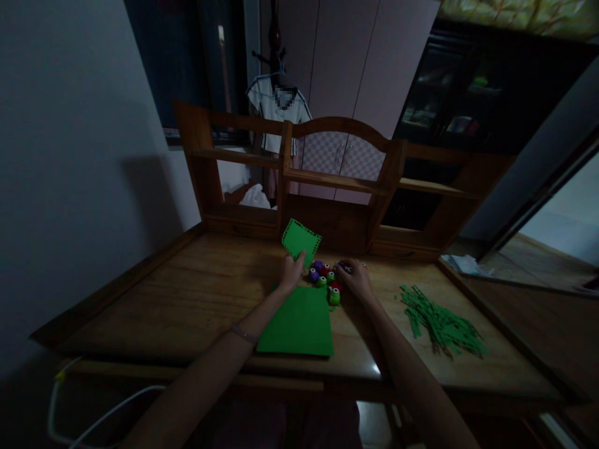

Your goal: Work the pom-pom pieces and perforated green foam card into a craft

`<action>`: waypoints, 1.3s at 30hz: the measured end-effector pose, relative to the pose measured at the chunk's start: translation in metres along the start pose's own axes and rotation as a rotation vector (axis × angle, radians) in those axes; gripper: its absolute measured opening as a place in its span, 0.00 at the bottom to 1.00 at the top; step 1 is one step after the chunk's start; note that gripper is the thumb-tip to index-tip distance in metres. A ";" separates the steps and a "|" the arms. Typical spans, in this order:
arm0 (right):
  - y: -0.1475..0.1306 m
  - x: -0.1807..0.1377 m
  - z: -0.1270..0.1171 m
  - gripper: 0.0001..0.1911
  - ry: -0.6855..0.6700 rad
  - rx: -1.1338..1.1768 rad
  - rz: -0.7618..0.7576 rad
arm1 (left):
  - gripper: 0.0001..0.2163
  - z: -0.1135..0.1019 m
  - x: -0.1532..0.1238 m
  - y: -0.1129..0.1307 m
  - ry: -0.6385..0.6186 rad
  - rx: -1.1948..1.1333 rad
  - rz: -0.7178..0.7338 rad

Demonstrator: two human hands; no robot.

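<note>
My left hand pinches a green sheet by its lower edge and holds it up above the desk. A row of small dark marks or holes runs along the sheet's edges. Below that hand lies a larger flat green sheet or stack. My right hand reaches into a cluster of small purple, red and green figures with round white eyes, among them a green figure. Its fingers are curled over a small purple figure, partly hidden by them.
A heap of thin green strips lies on the right of the wooden desk. A wooden shelf unit rises along the back edge. Behind it, a white shirt hangs on a stand. A white cable shows at the lower left.
</note>
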State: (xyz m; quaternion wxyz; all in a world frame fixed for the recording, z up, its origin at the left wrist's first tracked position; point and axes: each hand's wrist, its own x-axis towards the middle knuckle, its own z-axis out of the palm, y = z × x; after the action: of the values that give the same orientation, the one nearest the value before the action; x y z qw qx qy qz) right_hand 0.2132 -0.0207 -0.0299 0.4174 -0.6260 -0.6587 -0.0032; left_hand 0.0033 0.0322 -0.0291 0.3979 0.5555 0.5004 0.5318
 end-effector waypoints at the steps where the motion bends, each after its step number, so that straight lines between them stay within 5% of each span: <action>1: -0.001 0.000 0.000 0.17 0.019 -0.002 -0.006 | 0.22 0.000 0.000 -0.001 0.002 0.012 0.004; 12: -0.024 -0.002 -0.010 0.15 0.017 0.033 -0.137 | 0.22 0.000 0.000 -0.002 0.022 0.025 -0.004; 20: -0.065 -0.014 0.000 0.19 -0.177 0.077 -0.359 | 0.24 -0.001 0.003 -0.003 0.059 0.050 -0.006; 24: -0.066 -0.018 0.012 0.23 -0.215 0.001 -0.391 | 0.25 0.000 0.004 -0.003 0.051 0.013 0.033; 39: -0.064 -0.015 0.015 0.13 -0.159 -0.021 -0.385 | 0.26 0.001 0.000 0.001 0.022 -0.019 0.015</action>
State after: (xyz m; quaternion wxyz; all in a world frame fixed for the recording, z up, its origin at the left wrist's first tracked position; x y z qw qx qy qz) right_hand 0.1503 -0.0390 -0.0149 0.3489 -0.4912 -0.7971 -0.0404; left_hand 0.0046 0.0318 -0.0282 0.3936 0.5495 0.4955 0.5455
